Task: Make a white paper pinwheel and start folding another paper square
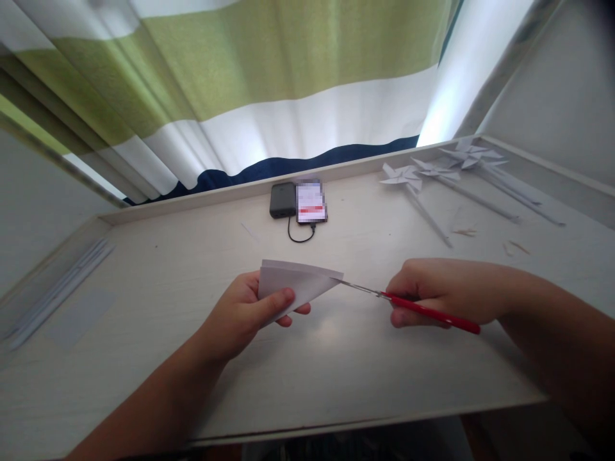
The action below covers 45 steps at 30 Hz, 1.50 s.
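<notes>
My left hand (pixel 245 314) is closed on a folded white paper triangle (pixel 300 282), thumb on top, holding it just above the pale wooden desk (pixel 336 358). My right hand (pixel 442 291) grips red-handled scissors (pixel 423 308). Their metal blades point left and meet the paper's right tip.
A dark power bank (pixel 282 200) and a phone (pixel 311 201) joined by a cable lie at the back centre. Three white paper pinwheels (pixel 432 173) on sticks lie at the back right. Paper strips (pixel 62 288) and a grey sheet lie at the left. A striped curtain (pixel 250 83) hangs behind.
</notes>
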Motion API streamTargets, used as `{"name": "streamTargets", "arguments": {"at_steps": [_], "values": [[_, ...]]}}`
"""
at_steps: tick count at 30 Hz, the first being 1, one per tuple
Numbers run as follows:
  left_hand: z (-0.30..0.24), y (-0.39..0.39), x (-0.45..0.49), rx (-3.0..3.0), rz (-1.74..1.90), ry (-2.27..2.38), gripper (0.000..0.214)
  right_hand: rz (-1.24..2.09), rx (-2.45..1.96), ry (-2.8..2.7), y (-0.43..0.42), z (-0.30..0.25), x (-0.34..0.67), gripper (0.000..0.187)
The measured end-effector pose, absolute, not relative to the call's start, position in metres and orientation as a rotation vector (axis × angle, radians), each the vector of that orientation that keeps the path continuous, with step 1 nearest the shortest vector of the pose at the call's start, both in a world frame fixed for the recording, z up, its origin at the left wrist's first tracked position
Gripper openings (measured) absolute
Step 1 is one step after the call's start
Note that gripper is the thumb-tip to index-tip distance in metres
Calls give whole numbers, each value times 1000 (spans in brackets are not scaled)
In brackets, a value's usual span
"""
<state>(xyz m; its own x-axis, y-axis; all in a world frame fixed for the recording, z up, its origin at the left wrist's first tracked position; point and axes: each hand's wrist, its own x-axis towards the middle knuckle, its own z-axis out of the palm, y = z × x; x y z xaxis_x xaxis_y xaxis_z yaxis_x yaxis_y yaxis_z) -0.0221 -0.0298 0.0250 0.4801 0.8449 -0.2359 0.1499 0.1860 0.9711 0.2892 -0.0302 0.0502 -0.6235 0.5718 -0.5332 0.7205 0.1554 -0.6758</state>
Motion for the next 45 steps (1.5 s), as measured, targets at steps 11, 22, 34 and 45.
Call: {"name": "streamTargets", "arguments": {"at_steps": [11, 22, 34, 45], "values": [[31, -30, -19, 1260, 594, 953, 26, -1613, 1325, 2136, -32, 59, 281, 46], [33, -31, -18, 1158, 582, 957, 25, -1822, 1282, 2030, -34, 52, 288, 48], [29, -28, -21, 1200, 560, 965, 31, -1752, 1336, 2008, -35, 56, 284, 46], [30, -30, -23, 1302, 571, 942, 22, -1746, 1338, 2004, -36, 52, 285, 42]]}}
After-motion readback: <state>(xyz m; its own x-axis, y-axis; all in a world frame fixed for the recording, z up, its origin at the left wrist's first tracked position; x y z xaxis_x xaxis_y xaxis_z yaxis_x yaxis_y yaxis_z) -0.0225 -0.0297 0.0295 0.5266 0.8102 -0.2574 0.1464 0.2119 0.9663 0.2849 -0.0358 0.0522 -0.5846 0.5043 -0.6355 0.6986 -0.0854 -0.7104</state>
